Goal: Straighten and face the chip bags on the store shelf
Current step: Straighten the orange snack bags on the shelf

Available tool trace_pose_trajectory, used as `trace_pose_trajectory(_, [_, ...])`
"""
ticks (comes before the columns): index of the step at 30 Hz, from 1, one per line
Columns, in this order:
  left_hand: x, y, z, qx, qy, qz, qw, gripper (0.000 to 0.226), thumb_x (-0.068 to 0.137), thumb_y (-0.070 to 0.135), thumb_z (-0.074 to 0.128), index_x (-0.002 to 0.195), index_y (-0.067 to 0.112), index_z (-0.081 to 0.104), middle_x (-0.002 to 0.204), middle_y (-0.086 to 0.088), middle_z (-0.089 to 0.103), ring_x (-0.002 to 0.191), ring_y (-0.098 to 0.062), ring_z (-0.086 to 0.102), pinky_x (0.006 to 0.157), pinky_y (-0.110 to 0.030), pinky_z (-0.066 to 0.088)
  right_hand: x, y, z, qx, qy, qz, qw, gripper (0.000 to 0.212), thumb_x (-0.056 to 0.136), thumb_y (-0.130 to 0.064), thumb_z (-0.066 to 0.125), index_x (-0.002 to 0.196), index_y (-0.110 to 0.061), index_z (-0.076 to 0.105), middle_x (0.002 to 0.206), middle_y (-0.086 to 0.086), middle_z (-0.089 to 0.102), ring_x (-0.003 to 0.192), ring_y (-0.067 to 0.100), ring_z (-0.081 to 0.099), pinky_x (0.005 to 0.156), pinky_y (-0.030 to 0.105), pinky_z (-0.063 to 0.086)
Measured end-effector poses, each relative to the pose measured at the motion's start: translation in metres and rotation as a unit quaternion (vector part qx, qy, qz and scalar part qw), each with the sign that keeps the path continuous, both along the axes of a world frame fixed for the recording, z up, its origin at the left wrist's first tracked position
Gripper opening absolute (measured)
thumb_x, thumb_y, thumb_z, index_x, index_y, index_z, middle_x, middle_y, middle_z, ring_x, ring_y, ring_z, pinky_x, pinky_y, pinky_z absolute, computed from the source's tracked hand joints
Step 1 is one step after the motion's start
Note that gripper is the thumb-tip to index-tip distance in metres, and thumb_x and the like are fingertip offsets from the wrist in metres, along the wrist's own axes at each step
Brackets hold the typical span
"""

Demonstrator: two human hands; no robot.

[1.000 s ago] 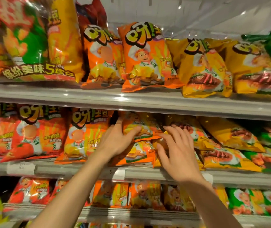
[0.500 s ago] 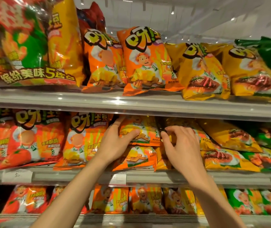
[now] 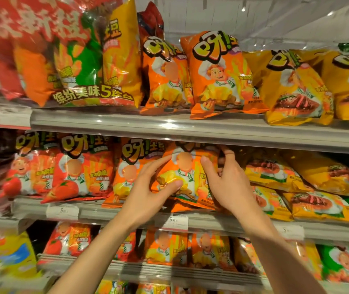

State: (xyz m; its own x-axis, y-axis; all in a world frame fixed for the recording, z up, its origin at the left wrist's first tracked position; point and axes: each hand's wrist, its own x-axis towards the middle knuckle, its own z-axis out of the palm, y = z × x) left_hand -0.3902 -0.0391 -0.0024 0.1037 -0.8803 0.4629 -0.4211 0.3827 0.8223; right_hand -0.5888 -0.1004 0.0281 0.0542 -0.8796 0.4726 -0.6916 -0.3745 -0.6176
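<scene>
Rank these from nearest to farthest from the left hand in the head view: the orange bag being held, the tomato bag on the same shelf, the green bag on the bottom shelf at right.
1. Orange bag, middle shelf: the left hand grips it.
2. Tomato bag, same shelf, off to the left.
3. Green bag, bottom shelf, far right.

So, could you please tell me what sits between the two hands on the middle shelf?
In the head view, an orange chip bag stands upright between the left hand and the right hand, and both grip its sides.
</scene>
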Motion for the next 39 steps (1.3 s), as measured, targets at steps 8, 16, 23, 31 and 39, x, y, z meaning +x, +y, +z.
trace_pose_trajectory(8, [0.031,0.015,0.014,0.062,-0.032,0.064,0.995,0.084,0.079,0.079,0.058,0.150,0.054,0.021,0.141,0.024,0.042,0.122,0.003,0.048,0.098,-0.030,0.042,0.033,0.014,-0.018,0.075,-0.135,0.093,0.984,0.074,0.088,-0.060,0.061,0.149,-0.029,0.032,0.123,-0.008,0.056,0.102,0.010,0.063,0.085,0.032,0.053])
trace_pose_trajectory(16, [0.053,0.028,0.016,0.082,-0.018,0.041,0.996,0.076,0.091,0.056,0.060,0.154,0.051,0.016,0.132,0.038,0.039,0.106,0.029,0.043,0.092,-0.010,0.038,0.058,0.023,-0.021,0.081,-0.158,0.141,0.974,0.072,0.089,-0.064,0.057,0.150,-0.032,0.031,0.130,-0.009,0.056,0.105,0.006,0.063,0.084,0.028,0.056])
trace_pose_trajectory(23, [0.072,0.037,0.013,0.055,0.004,0.089,0.994,0.073,0.090,0.057,0.059,0.153,0.050,0.022,0.130,0.044,0.032,0.116,0.021,0.038,0.097,-0.020,0.030,0.028,-0.029,-0.006,0.128,0.169,-0.042,0.976,0.086,0.094,-0.072,0.032,0.149,-0.005,0.036,0.147,0.026,0.042,0.135,0.041,0.042,0.111,0.044,0.036])
trace_pose_trajectory(31, [0.079,0.038,0.011,0.055,-0.005,0.093,0.994,0.075,0.090,0.059,0.059,0.153,0.050,0.021,0.143,0.030,0.033,0.129,0.004,0.034,0.102,-0.027,0.032,0.043,-0.039,-0.017,0.202,0.227,-0.024,0.952,0.109,0.080,-0.080,0.052,0.157,-0.012,0.016,0.161,0.018,0.024,0.143,0.036,0.036,0.112,0.043,0.038])
trace_pose_trajectory(39, [0.083,0.040,0.012,0.056,0.000,0.090,0.994,0.076,0.088,0.061,0.060,0.153,0.052,0.021,0.140,0.036,0.034,0.124,0.012,0.037,0.100,-0.023,0.033,0.039,-0.039,-0.019,0.127,0.104,-0.045,0.985,0.078,0.087,-0.059,0.064,0.144,-0.011,0.042,0.140,0.013,0.056,0.125,0.035,0.056,0.096,0.041,0.049])
